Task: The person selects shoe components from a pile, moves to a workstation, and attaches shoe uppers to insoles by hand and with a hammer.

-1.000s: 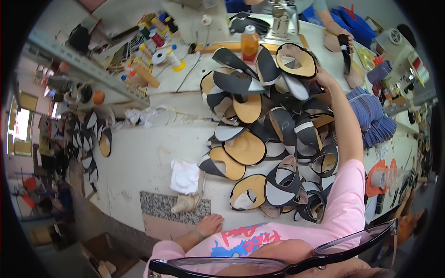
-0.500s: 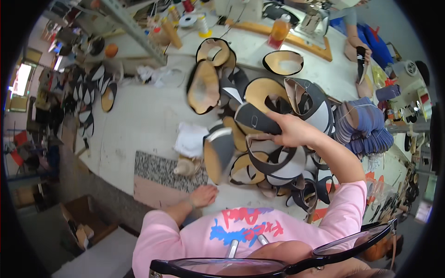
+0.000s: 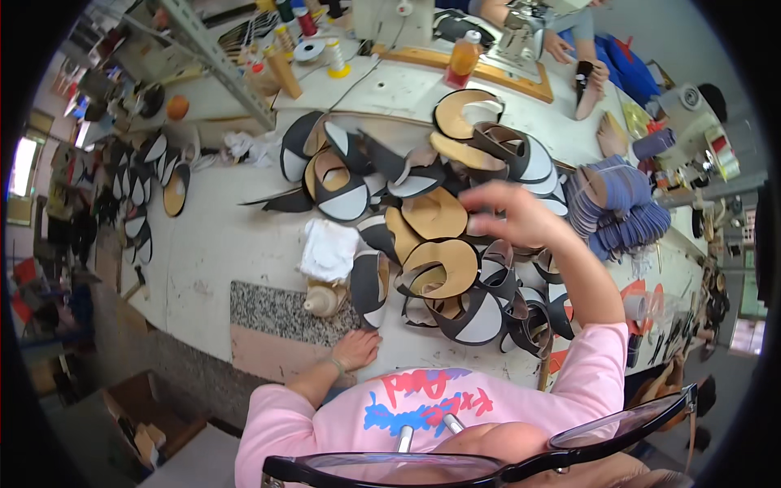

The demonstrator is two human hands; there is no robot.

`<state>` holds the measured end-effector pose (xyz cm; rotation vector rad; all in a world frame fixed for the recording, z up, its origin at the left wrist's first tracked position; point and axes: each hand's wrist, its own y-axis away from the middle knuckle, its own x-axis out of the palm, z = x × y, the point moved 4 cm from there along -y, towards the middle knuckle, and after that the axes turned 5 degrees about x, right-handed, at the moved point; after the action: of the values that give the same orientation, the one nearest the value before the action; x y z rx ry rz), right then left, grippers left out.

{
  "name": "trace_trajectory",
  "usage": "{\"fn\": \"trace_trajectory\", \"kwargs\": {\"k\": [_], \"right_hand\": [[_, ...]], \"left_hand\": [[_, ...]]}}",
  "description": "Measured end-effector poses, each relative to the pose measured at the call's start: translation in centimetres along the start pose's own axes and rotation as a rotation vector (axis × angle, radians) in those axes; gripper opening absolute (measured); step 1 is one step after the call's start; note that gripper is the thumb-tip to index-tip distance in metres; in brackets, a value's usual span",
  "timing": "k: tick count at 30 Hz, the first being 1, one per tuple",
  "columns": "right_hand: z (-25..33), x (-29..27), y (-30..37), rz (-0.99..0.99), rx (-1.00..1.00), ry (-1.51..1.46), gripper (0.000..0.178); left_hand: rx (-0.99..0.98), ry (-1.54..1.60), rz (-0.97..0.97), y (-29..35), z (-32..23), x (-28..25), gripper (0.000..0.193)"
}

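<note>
My right hand [image 3: 511,215] is over the right part of a pile of shoe uppers, its fingers apart and slightly blurred, holding nothing that I can see. Just left of its fingertips lies a tan-lined upper [image 3: 435,213]. Nearer to me are another tan and black upper [image 3: 441,268] and a grey and white one [image 3: 472,317]. My left hand [image 3: 356,350] rests flat at the table's near edge, fingers stretched out. Beyond its fingertips stands a dark upper [image 3: 370,286]. Some black and white uppers [image 3: 342,195] lie at the pile's far left, one of them blurred.
A folded white cloth [image 3: 329,248] and a beige nozzled bottle [image 3: 324,299] sit by a speckled slab [image 3: 272,309]. Tied bundles of blue-purple pieces [image 3: 614,203] are on the right. A bottle of orange liquid [image 3: 464,58] stands near a sewing machine [image 3: 521,49], where another person's hands work.
My right hand has let go of the dark upper it held. Several uppers now lie differently, some farther left at the back. My left hand stays at the near edge. The view has shifted slightly.
</note>
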<state>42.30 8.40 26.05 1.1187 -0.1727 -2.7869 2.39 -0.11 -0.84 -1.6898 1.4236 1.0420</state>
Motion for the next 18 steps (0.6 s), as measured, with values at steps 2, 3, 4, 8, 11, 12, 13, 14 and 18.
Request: {"fn": "trace_trajectory", "kwargs": {"k": [2,3,4,8,11,12,13,14,18], "right_hand": [[-2.9,-4.6,-2.0,-0.292,0.085,0.117,0.038],[-5.7,-6.8,-3.7,-0.352,0.224,0.076,0.038],[-8.1,-8.3,-5.8,-0.45,0.26,0.192,0.041],[-24.1,-11.8,-11.5,-0.666,0.634,0.29,0.098],[-27.6,-9.8,-13.2,-0.646,0.923,0.122,0.116],[-30.0,-10.9,-11.1,-0.695,0.988,0.062,0.121],[-29.1,-8.6,-12.3,-0.613,1.024,-0.011,0.122],[-28.2,-6.8,-13.2,-0.518,1.057,0.049,0.118],[-27.1,-5.0,-12.9,-0.378,0.875,0.162,0.067]], "left_hand": [[-0.01,-0.01,0.017,-0.8,0.0,-0.5,0.031],[-0.023,-0.012,0.043,-1.4,-0.2,-1.1,0.032],[0.001,-0.031,0.044,-1.0,-0.4,-0.9,0.032],[0.022,0.01,0.081,-1.1,0.5,1.2,0.03],[0.006,0.015,0.056,-0.1,0.4,2.2,0.034],[0.047,0.019,0.041,-1.2,0.4,2.5,0.034],[0.014,0.02,0.044,-0.5,0.4,2.3,0.034],[-0.012,0.02,0.042,0.1,0.3,2.2,0.034],[0.01,0.01,0.016,-0.2,0.1,1.5,0.033]]}}
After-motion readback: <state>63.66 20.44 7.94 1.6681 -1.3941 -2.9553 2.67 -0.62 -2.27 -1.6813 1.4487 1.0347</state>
